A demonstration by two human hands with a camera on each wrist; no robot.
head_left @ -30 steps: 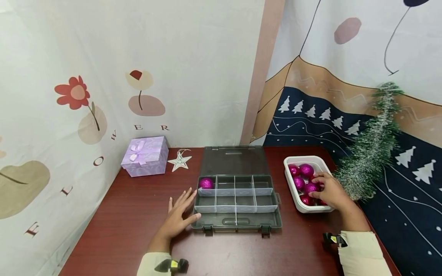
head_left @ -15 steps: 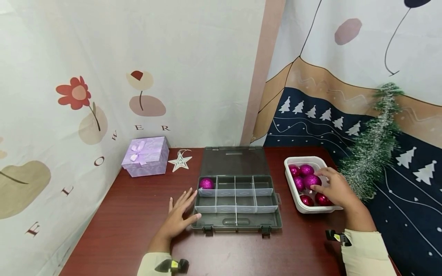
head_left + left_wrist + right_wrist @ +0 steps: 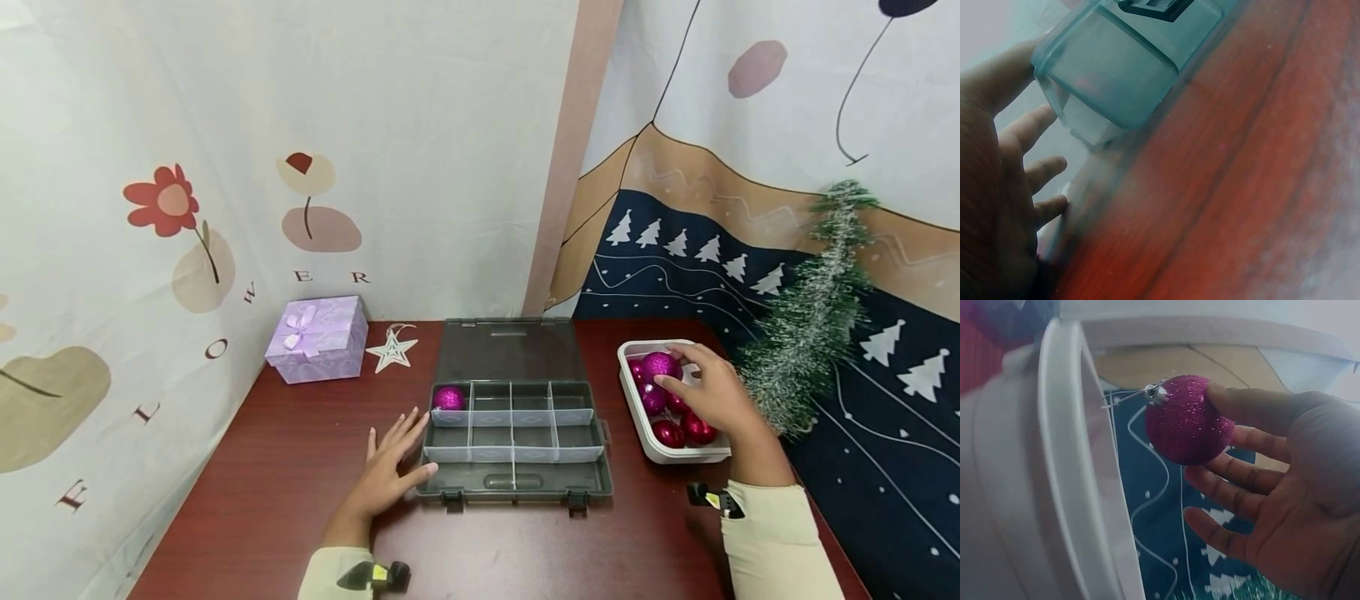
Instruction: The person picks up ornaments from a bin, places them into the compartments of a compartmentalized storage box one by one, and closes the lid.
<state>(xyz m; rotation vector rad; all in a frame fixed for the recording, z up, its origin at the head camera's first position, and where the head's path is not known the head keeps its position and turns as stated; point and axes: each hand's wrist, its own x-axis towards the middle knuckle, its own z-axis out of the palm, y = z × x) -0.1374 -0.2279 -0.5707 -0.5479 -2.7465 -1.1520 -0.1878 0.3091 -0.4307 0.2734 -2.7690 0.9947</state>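
A glittery magenta Christmas bauble [image 3: 1188,422] is pinched between the thumb and fingers of my right hand [image 3: 712,392], over the white tub [image 3: 634,417]. Its silver cap and thin loop show in the right wrist view. Several other baubles [image 3: 669,433], some shiny and some glittery, lie below it in the tub. My left hand [image 3: 387,471] rests with spread fingers at the left side of the dark see-through divided box [image 3: 517,483], thumb at its front corner. The box's lid [image 3: 510,350] lies back. One glittery bauble [image 3: 449,399] sits in its back left compartment.
A lilac gift box [image 3: 318,340] with a bow stands at the back left, beside a white star ornament [image 3: 392,350]. Green frosted tinsel [image 3: 802,325] hangs at the right. Printed cloth walls [image 3: 450,167] border the brown table [image 3: 300,450].
My right hand has raised a glittery bauble from among the others and shifted slightly back and left with it. The left hand and the divided box have stayed put.
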